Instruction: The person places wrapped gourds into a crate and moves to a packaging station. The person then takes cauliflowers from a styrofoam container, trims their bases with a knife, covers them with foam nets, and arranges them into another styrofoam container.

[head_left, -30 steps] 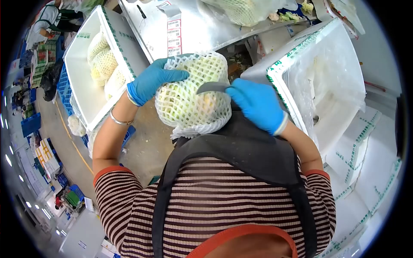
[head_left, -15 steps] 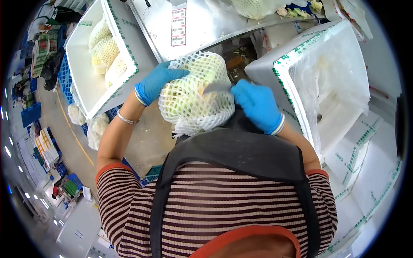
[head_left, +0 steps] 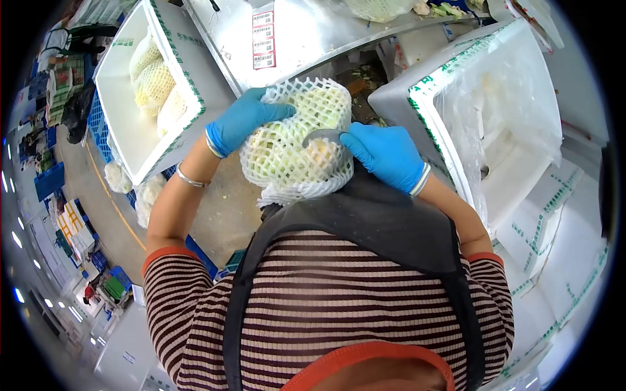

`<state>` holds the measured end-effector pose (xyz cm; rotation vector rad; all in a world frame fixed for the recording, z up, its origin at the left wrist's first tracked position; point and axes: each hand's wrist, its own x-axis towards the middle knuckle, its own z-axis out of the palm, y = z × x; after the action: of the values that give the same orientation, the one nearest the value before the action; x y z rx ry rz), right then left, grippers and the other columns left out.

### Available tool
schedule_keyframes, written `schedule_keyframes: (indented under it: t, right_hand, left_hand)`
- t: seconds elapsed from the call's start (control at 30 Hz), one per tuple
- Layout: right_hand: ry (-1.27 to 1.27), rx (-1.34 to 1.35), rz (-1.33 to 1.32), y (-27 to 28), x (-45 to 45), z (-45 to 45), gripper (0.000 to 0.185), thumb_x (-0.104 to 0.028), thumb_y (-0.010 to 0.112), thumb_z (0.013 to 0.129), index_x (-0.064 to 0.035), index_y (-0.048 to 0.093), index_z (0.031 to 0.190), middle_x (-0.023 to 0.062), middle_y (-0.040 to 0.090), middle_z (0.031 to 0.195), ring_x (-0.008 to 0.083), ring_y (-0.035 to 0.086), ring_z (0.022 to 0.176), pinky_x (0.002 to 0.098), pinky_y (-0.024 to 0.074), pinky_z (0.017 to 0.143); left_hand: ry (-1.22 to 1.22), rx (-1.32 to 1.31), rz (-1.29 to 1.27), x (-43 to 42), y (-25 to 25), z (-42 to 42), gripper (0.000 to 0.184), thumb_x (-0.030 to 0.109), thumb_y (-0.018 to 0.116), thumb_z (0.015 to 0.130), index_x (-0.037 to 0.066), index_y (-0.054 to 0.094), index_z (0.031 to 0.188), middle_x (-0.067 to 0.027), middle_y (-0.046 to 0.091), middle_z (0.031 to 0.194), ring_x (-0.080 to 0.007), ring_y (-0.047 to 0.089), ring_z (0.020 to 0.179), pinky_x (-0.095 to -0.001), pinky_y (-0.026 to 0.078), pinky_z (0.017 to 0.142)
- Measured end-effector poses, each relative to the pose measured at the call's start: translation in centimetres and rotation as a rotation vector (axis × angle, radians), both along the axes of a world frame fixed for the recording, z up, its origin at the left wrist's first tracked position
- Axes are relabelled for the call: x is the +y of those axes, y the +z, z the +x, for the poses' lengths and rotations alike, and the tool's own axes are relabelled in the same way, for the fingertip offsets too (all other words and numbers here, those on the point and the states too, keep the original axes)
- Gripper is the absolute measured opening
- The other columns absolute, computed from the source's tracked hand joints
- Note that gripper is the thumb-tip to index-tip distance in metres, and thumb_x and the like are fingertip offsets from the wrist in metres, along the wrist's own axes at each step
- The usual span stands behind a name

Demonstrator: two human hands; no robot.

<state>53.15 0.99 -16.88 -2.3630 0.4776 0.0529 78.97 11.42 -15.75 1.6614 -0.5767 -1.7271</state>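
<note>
My left hand point(head_left: 244, 122), in a blue glove, grips the upper left side of a cauliflower point(head_left: 270, 150) wrapped in white foam netting. The thumb lies over the top of the net. In my right hand point(head_left: 389, 155), also gloved in blue, is a small knife with a curved blade point(head_left: 321, 134). Its handle is hidden in my fist. The blade's hooked tip rests against or just over the netting, above a pale stem area showing through the mesh. The cauliflower is held in front of my dark apron point(head_left: 365, 215).
A white foam box point(head_left: 202, 62) at the left holds several netted cauliflowers point(head_left: 155, 85). Another foam box point(head_left: 417, 98), lined with clear plastic, stands tilted at the right. Ahead is a metal table point(head_left: 297, 49) with a strip of printed labels point(head_left: 263, 39).
The blade has turned from lying nearly flat across the netting to a hooked angle. My right hand has shifted slightly left and down. My left hand still grips the cauliflower, which has turned slightly.
</note>
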Motion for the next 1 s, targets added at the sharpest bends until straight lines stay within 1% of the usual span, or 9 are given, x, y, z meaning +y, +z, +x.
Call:
schedule_keyframes:
  t: [0.1,0.33,0.43,0.57,0.7,0.77,0.83,0.93,1.0]
  right_hand:
    - [0.004,-0.259,-0.063,-0.7,-0.1,1.0,0.027,-0.033,0.051,0.098,-0.0104,0.058,0.086,0.0103,0.061,0.07,0.0299,0.06,0.058,0.0393,0.0467,0.051]
    - [0.206,-0.199,-0.111,-2.9,0.4,-1.5,0.013,-0.026,0.053,0.095,-0.016,0.062,0.094,0.0058,0.063,0.071,0.0257,0.063,0.06,0.0365,0.0502,0.051]
    - [-0.013,-0.251,0.335,-3.5,0.0,-2.4,0.028,-0.032,0.052,0.097,-0.0074,0.06,0.087,0.0101,0.061,0.067,0.0253,0.062,0.058,0.0352,0.0496,0.051]
    - [-0.482,0.033,1.49,-2.7,-3.4,-2.5,0.038,-0.036,0.045,0.103,-0.0058,0.062,0.088,0.0042,0.057,0.062,0.0121,0.053,0.051,0.0235,0.0419,0.047]
    - [-0.539,-0.306,0.981,-0.4,-2.7,2.0,0.034,-0.034,0.058,0.097,-0.003,0.061,0.111,0.0043,0.062,0.079,0.0072,0.053,0.063,0.0191,0.0422,0.054]
    - [-0.366,-0.315,0.612,0.0,-1.5,5.0,0.051,-0.019,0.069,0.09,-0.0022,0.049,0.134,0.0062,0.064,0.106,0.0149,0.058,0.092,0.0302,0.0487,0.087]
    - [-0.255,-0.383,0.549,-2.4,-1.2,6.4,0.054,-0.016,0.068,0.09,-0.0038,0.047,0.138,0.0062,0.061,0.118,0.0162,0.057,0.097,0.032,0.0468,0.093]
    - [-0.557,-0.259,0.872,-2.3,-3.1,6.9,0.042,-0.024,0.058,0.097,-0.0061,0.052,0.135,0.0028,0.062,0.116,0.0026,0.046,0.055,0.0169,0.0358,0.046]
    - [-0.618,-0.267,0.836,-1.9,-4.8,6.1,0.041,-0.028,0.049,0.102,-0.0032,0.053,0.133,0.0016,0.065,0.095,0.0021,0.044,0.053,0.0177,0.0362,0.047]
  left_hand:
    - [-0.049,-0.007,-0.003,-1.1,-0.4,0.4,0.047,0.02,0.071,0.087,-0.006,0.059,0.123,-0.0134,0.068,0.111,-0.0166,0.067,0.094,-0.0283,0.054,0.085]
    - [0.089,0.068,0.096,-0.1,-1.2,0.9,0.041,0.017,0.069,0.088,-0.006,0.061,0.12,-0.0129,0.069,0.109,-0.0168,0.069,0.09,-0.0281,0.056,0.082]
    - [0.162,0.096,0.15,1.5,-2.0,1.7,0.038,0.016,0.065,0.089,-0.006,0.061,0.12,-0.0118,0.07,0.109,-0.0158,0.069,0.09,-0.0272,0.056,0.08]
    - [0.198,0.05,0.106,1.7,-0.4,1.7,0.04,0.019,0.065,0.09,-0.006,0.061,0.121,-0.0124,0.069,0.109,-0.0165,0.069,0.091,-0.0276,0.055,0.081]
    - [0.113,0.044,0.031,1.6,1.0,1.6,0.043,0.022,0.064,0.091,-0.006,0.059,0.123,-0.0129,0.069,0.109,-0.0168,0.069,0.092,-0.0284,0.055,0.083]
    - [0.099,0.039,-0.019,2.0,2.1,1.6,0.048,0.025,0.065,0.092,-0.006,0.055,0.128,-0.0135,0.067,0.116,-0.017,0.066,0.101,-0.0283,0.053,0.09]
    - [0.21,0.235,-0.173,3.4,1.4,1.6,0.052,0.026,0.065,0.092,-0.005,0.052,0.131,-0.0132,0.063,0.123,-0.0164,0.061,0.11,-0.0287,0.049,0.097]
    - [0.324,0.233,-0.157,8.4,1.0,3.2,0.049,0.024,0.064,0.092,-0.004,0.053,0.131,-0.012,0.062,0.125,-0.0154,0.058,0.115,-0.0296,0.046,0.1]
    - [0.477,0.051,-0.227,11.5,3.7,3.5,0.046,0.02,0.063,0.091,-0.004,0.054,0.13,-0.0122,0.064,0.123,-0.0163,0.06,0.112,-0.0294,0.047,0.099]
